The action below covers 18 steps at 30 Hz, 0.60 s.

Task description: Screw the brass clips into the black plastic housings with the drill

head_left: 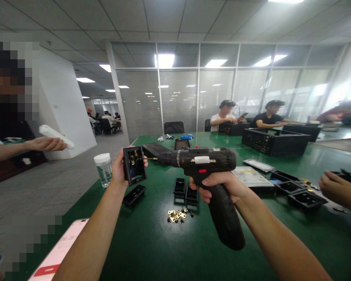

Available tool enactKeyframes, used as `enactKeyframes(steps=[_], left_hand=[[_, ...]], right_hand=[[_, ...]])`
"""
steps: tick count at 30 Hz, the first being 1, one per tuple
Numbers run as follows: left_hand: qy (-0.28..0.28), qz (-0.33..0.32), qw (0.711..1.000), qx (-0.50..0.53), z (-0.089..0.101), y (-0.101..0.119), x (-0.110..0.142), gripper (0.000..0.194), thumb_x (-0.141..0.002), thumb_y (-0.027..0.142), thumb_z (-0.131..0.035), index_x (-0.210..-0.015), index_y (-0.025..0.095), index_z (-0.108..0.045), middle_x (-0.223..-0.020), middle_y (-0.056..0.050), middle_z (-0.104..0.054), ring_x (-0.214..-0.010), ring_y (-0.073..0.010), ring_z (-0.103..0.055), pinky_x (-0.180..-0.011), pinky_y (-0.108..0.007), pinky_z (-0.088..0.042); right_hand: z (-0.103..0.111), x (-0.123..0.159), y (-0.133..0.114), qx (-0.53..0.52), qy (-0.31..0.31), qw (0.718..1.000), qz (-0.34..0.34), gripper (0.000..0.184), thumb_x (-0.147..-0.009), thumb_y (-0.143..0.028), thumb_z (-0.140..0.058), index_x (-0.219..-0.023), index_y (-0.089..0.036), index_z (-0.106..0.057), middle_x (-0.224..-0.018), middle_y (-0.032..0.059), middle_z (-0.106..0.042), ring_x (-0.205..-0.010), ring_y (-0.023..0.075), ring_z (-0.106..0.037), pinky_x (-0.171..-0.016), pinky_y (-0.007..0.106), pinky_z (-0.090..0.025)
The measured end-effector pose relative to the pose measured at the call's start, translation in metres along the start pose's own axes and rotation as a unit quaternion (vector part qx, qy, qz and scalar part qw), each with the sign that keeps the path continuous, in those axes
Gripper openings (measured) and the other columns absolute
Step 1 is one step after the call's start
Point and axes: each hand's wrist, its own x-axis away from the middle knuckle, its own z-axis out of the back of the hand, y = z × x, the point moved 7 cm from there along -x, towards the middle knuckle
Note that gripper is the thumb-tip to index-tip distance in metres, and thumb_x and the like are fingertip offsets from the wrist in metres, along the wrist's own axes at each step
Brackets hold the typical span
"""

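Observation:
My left hand (120, 168) grips a black rectangular plastic housing (138, 177), held up on its end with brass pieces inside it. Wrapped round the handle of a black cordless drill (206, 162) is my right hand (219, 185). The drill points left, and the tip of its thin bit reaches the housing's open side; whether it sits in a screw I cannot tell. Below on the green table lie another black housing (134, 196), two more black housings (179, 188) side by side, and a small pile of brass plates and screws (177, 216).
A lidded clear jar (105, 175) stands at the table's (152, 249) left edge, with a phone (61, 249) nearer me. More housings (307, 199) and a co-worker's hand (336, 187) are at right. Large black cases (275, 141) stand farther back. At left a person's hand holds a white object (56, 136).

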Motion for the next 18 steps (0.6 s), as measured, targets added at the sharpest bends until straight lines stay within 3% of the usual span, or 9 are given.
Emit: enactKeyframes(steps=[18], left_hand=[[-0.008,0.001,1.0,0.011,0.0001,-0.0011,-0.0007,0.037,-0.084,0.053,-0.059,-0.098,0.018,-0.06,-0.081,-0.009,-0.069,-0.071,-0.0274,-0.07,-0.061,-0.042,-0.058]], right_hand=[[0.0009,0.0004,0.001,0.007,0.0,1.0,-0.005,0.027,-0.073,-0.024,-0.068,-0.094,-0.007,-0.065,-0.085,0.0061,-0.06,-0.056,0.0052,-0.05,-0.053,0.019,-0.049]])
